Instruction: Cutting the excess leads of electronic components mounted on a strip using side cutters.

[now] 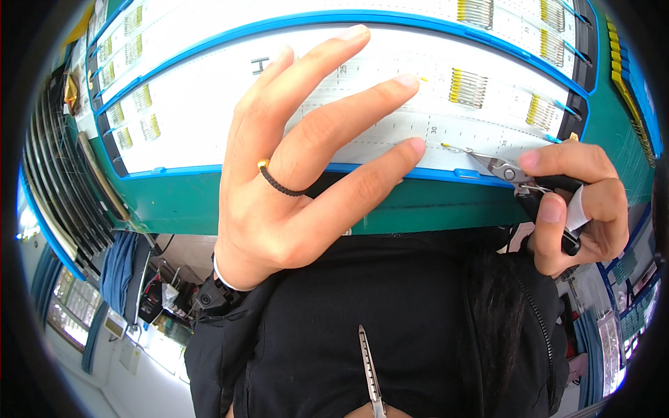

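Note:
My left hand (293,153) lies spread over a white marked sheet (390,52) in a blue-edged tray, palm down, with a black braided ring on one finger. One fingertip reaches close to a tiny yellow piece (424,79). On the right, my right hand (582,202) is wrapped round small wire cutters (512,174) with black handles. Their pointed jaws reach over the sheet's near edge, beside a thin yellow-ended piece (453,147). Whether the jaws touch it, I cannot tell. A row of thin yellow-and-silver pieces (468,88) lies farther back.
Another blue-edged tray (334,21) with similar rows lies behind. Both rest on a green work surface (188,209). Dark curved-looking panels (66,153) stand at the left; yellow and blue strips (631,83) at the far right. A silver toothed clip (369,369) hangs before my black jacket.

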A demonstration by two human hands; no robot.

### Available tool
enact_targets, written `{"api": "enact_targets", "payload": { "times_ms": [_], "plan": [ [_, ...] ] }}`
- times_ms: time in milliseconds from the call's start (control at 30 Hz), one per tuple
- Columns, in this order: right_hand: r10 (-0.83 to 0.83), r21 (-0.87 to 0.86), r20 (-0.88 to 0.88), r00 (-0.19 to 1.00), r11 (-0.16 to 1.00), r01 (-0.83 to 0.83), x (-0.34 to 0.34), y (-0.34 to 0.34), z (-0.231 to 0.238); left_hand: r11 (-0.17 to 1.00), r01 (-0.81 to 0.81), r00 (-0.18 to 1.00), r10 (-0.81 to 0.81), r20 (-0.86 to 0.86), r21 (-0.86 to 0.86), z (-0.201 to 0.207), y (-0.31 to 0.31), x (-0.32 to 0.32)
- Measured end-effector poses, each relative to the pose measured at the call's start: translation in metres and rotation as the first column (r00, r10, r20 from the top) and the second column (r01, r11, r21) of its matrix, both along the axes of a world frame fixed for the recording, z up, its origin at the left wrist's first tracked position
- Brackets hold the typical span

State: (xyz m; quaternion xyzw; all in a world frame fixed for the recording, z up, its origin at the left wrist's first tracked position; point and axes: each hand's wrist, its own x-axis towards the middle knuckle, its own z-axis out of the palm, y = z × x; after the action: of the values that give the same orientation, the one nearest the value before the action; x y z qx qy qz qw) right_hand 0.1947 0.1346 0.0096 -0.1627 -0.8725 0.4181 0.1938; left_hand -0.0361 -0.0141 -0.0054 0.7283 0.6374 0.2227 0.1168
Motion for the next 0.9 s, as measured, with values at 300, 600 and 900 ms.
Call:
{"api": "enact_targets", "payload": {
  "times_ms": [300, 600, 900],
  "plan": [
    [0.146, -0.084, -0.054, 0.988, 0.985, -0.15, 0.008, 0.012, -0.004, 1.0, 0.007, 1.0, -0.007, 0.012, 0.019, -0.002, 0.001, 0.002],
    [0.215, -0.084, -0.082, 0.973, 0.971, -0.222, 0.007, 0.014, -0.008, 1.0, -0.009, 0.999, 0.009, -0.033, -0.009, 0.002, 0.002, 0.006],
    [0.185, -0.105, -0.117, 0.976, 0.975, -0.197, 0.008, 0.014, -0.01, 1.0, -0.016, 0.998, 0.015, -0.056, -0.006, -0.002, 0.002, 0.008]
  ]
}}
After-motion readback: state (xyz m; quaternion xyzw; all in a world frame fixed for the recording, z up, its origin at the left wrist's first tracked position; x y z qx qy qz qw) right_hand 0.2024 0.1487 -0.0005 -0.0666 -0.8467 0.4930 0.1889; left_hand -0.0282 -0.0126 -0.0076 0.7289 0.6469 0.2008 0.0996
